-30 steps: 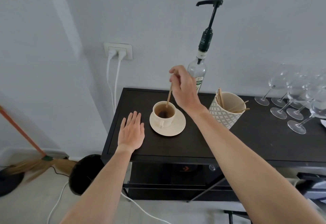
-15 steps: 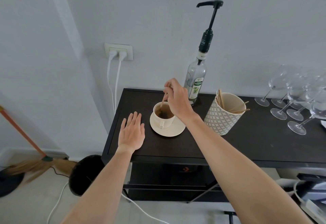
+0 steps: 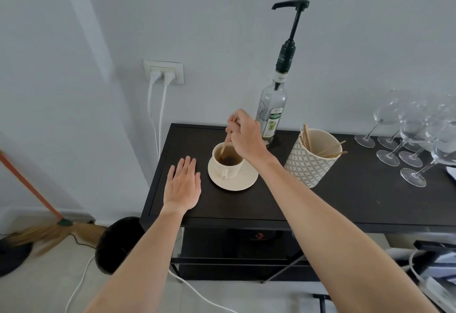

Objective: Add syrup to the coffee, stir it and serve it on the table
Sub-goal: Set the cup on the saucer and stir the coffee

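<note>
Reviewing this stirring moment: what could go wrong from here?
1. The left hand lies flat on the black table, not on the saucer, so brisk stirring might shift the cup or slop coffee.
2. The right hand holding the stir stick works just in front of the tall pump syrup bottle; a wide motion could knock it.

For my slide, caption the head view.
Right hand stirs coffee in the cup with a wooden stick; left hand flat on the table.

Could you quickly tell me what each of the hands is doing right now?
Left hand: open, flat on the table.
Right hand: closed on the stir stick in the cup.
</note>
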{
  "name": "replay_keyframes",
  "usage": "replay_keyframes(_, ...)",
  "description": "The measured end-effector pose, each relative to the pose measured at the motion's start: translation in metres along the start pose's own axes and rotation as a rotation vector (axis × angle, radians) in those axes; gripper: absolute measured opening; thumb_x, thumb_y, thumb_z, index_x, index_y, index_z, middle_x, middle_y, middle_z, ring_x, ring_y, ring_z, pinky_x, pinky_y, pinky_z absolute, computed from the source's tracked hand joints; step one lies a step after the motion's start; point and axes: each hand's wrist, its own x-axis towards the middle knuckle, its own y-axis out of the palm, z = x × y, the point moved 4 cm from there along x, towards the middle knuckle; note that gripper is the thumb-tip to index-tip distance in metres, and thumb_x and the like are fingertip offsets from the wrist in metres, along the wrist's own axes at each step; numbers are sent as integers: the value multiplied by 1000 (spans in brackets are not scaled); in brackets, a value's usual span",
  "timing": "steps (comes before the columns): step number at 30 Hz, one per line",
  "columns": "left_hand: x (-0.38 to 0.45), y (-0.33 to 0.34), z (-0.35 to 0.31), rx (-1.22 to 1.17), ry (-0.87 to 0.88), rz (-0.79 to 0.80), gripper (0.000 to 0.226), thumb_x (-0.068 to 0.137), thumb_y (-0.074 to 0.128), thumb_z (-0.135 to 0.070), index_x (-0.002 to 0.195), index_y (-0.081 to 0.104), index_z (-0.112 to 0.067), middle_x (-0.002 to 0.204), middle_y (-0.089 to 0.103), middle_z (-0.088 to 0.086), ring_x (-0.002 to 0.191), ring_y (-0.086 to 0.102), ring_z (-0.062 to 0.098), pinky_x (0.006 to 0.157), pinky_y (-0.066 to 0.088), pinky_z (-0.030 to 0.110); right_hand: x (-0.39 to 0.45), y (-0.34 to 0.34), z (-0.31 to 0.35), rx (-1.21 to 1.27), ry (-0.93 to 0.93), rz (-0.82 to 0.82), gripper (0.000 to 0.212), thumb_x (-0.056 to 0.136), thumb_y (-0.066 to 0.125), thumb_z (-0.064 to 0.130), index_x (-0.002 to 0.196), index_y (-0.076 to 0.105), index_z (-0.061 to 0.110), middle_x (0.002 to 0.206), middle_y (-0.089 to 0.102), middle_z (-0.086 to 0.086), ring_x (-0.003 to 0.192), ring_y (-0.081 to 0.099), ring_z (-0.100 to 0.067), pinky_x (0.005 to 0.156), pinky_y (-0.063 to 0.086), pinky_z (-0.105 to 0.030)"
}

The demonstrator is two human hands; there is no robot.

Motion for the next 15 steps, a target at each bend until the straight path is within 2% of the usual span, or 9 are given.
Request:
replay_keyframes(2, 0, 1, 0, 0, -2, 3, 54, 104, 27, -35, 155, 28, -15, 164, 25, 7, 152, 19, 23, 124, 15, 43, 0, -1, 2, -1, -32, 2, 21, 101, 36, 1, 92, 53, 10, 84, 67, -16, 64, 68, -22, 58, 56, -28)
replay_keyframes(6, 1, 1, 1, -4, -5, 4, 54, 105, 26, -35, 155, 27, -15, 164, 24, 6, 153, 18, 22, 124, 14, 42, -4, -1, -4, -159, -139, 51, 22, 97, 40, -7, 92, 51, 12, 75, 62, -8, 66, 64, -23, 61, 59, -41)
replay_keyframes(9, 0, 1, 1, -8, -6, 0, 54, 105, 26, -35, 155, 27, -15, 164, 25, 6, 152, 18, 22, 124, 14, 42, -5, -2, -8, -230, -141, -2, 20, 95, 44, -5, 93, 50, 14, 75, 60, -4, 67, 62, -21, 62, 58, -44)
replay_keyframes(12, 0, 2, 1, -12, -7, -2, 54, 105, 26, -35, 155, 28, -15, 164, 25, 6, 152, 19, 22, 124, 14, 42, -9, 3, -6, -140, -80, -6, 19, 97, 40, -2, 92, 51, 13, 77, 60, -6, 71, 61, -23, 64, 56, -42)
replay_keyframes(15, 0, 1, 1, -9, -5, 1, 54, 105, 26, -35, 155, 27, -15, 164, 25, 6, 152, 18, 22, 125, 13, 42, -10, 10, -2, -61, -52, -7, 18, 99, 39, 0, 96, 54, 8, 81, 62, -9, 76, 62, -22, 66, 53, -33)
